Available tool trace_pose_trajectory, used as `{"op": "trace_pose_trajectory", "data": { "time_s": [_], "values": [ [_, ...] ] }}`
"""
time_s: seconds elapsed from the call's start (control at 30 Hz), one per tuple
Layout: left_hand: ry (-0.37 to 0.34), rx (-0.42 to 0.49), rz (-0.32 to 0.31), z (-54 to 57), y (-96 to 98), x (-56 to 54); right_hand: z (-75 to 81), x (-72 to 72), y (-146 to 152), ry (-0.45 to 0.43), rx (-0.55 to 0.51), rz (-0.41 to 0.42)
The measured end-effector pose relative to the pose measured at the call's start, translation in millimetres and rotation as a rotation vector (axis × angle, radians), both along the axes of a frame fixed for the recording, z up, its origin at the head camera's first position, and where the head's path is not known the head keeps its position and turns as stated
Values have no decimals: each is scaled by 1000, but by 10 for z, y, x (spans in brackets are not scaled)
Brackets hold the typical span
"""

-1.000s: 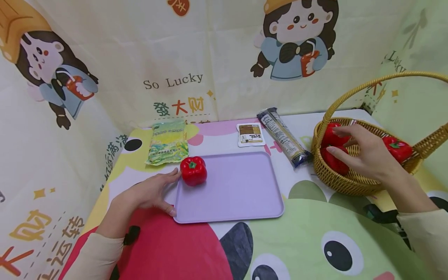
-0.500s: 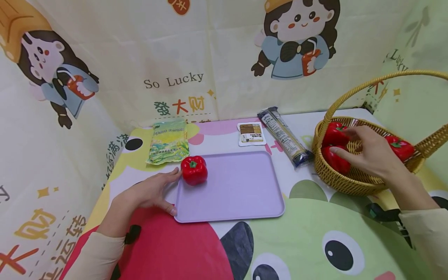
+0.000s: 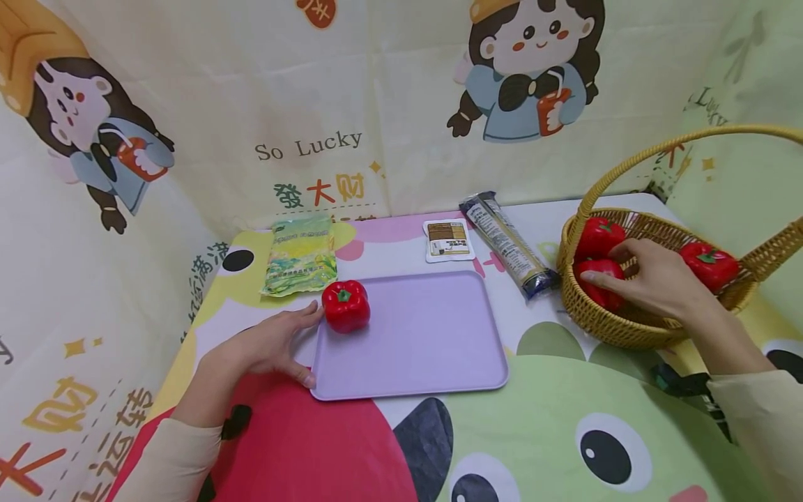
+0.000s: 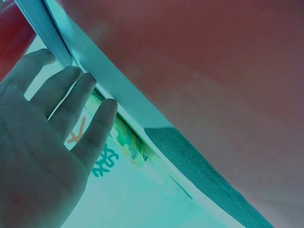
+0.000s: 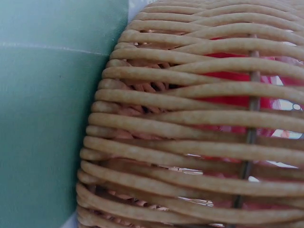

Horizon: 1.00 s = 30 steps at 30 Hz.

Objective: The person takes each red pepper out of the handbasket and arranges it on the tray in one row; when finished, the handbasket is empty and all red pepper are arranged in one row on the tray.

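In the head view my left hand (image 3: 272, 346) rests at the left edge of a lilac tray (image 3: 414, 341), thumb and fingertips at its rim. A red bell pepper (image 3: 346, 307) with a green stem sits in the tray's far left corner. My right hand (image 3: 661, 279) reaches into a wicker basket (image 3: 627, 336) and holds the near red bell pepper (image 3: 602, 282) between thumb and curled fingers. Two more peppers lie in the basket: one behind (image 3: 599, 236) and one at the right (image 3: 709, 265). The left wrist view shows the left hand (image 4: 52, 137) with fingers extended.
Behind the tray lie a yellow-green packet (image 3: 301, 254), a small white and brown packet (image 3: 449, 240) and a long dark-ended package (image 3: 509, 244). The basket's tall handle (image 3: 627, 164) arches above it. Its woven wall (image 5: 190, 123) fills much of the right wrist view.
My right hand has lowered into the basket and its fingers have closed around the near pepper. The left hand and the tray have stayed in place.
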<state>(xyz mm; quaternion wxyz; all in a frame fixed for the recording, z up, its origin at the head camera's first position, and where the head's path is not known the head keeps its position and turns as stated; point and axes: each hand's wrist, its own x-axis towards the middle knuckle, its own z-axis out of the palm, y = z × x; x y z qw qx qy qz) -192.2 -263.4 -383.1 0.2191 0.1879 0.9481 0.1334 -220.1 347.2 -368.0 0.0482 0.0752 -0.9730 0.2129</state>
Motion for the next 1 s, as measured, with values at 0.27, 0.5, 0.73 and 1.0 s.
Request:
{"op": "trace_pose_trajectory", "data": {
  "time_s": [0.27,0.5,0.73,1.0],
  "values": [
    [-7,15,10,26,18,2,19,27,24,-64,30,11],
    [-8,7,9,21,9,17,24,58,-13,-61,16,21],
    [-5,9,11,-10,-10,27,96,113,-17,-42,-24,4],
    [-11,17,14,4,1,20,223,218,-5,-32,-126,-42]
  ]
}}
